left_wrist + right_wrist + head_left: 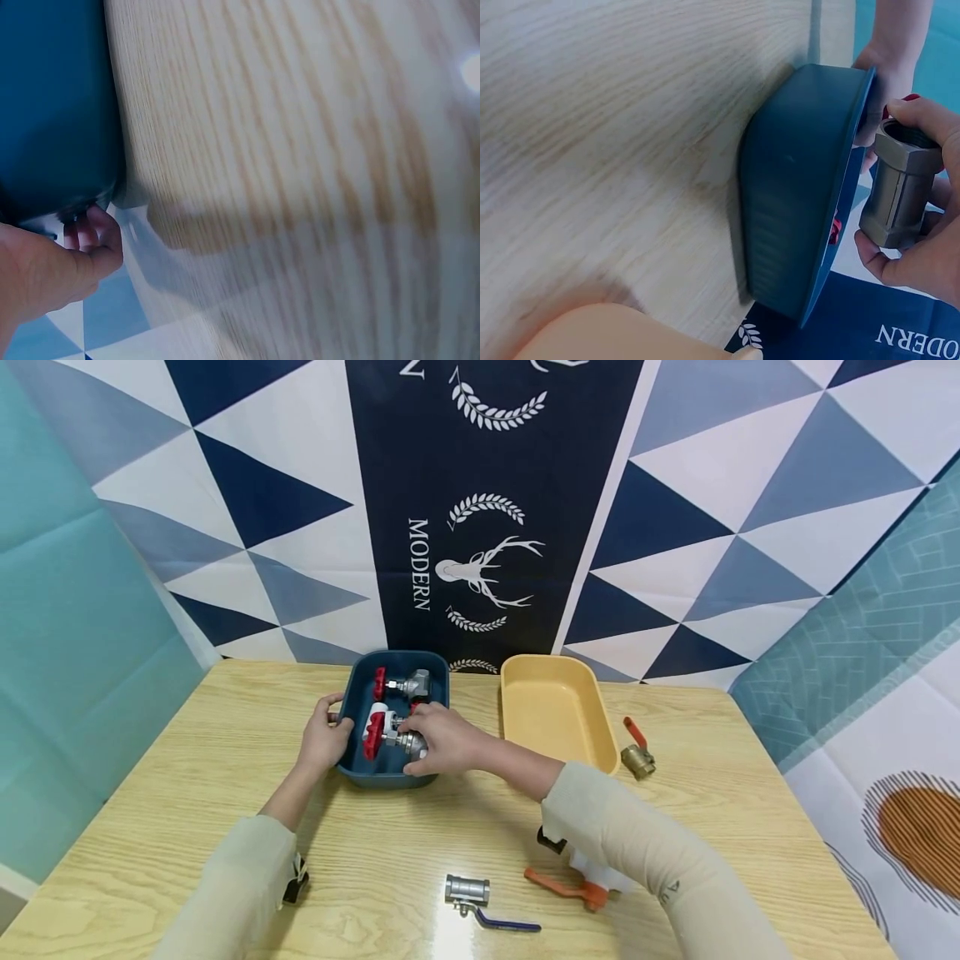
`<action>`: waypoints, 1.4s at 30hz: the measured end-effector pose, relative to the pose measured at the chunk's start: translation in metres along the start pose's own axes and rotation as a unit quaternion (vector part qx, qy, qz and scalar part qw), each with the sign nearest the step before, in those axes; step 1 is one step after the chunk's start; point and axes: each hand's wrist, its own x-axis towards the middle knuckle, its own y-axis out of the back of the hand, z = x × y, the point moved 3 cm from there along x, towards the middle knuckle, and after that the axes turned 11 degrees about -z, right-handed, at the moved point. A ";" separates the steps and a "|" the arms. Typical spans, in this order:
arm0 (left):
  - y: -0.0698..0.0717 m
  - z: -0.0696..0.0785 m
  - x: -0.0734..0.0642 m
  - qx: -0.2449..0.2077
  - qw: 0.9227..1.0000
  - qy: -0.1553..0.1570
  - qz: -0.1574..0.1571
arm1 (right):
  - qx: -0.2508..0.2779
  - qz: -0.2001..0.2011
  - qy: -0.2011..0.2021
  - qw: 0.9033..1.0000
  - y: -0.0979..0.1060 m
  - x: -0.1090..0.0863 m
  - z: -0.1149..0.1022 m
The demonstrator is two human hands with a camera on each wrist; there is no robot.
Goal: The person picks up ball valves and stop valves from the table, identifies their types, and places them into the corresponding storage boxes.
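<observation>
A dark blue plastic bin point(390, 782) stands on the table, left of centre. My left hand point(327, 735) holds its left rim; in the left wrist view that hand's fingers point(105, 232) curl at the bin's end. My right hand point(448, 742) grips a grey metal gate valve point(900, 187) with a red handwheel point(373, 737), above the bin's opening. The right wrist view shows thumb and fingers around the hexagonal ends of its body. Inside the bin lie another metal valve point(415, 683) with a red handwheel and a white-bodied valve point(377, 711), partly hidden.
A yellow bin point(551, 706) stands right of the blue one. Beside it lies a brass ball valve point(638, 762) with a red lever. Nearer me are a metal ball valve point(467, 890) with a blue lever and a white valve with an orange lever point(558, 885), partly under my right sleeve.
</observation>
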 end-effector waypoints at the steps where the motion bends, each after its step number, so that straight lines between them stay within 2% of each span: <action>1: 0.000 0.000 0.000 0.000 1.000 0.000 0.000 | 0.001 -0.001 -0.001 1.000 0.001 0.001 0.000; 9: 0.000 0.001 0.000 0.003 1.000 0.001 -0.001 | 0.005 -0.013 -0.018 1.000 0.003 0.006 0.002; 42: -0.001 0.002 -0.002 -0.005 1.000 0.012 -0.001 | 0.008 -0.009 -0.030 0.999 -0.011 0.025 0.017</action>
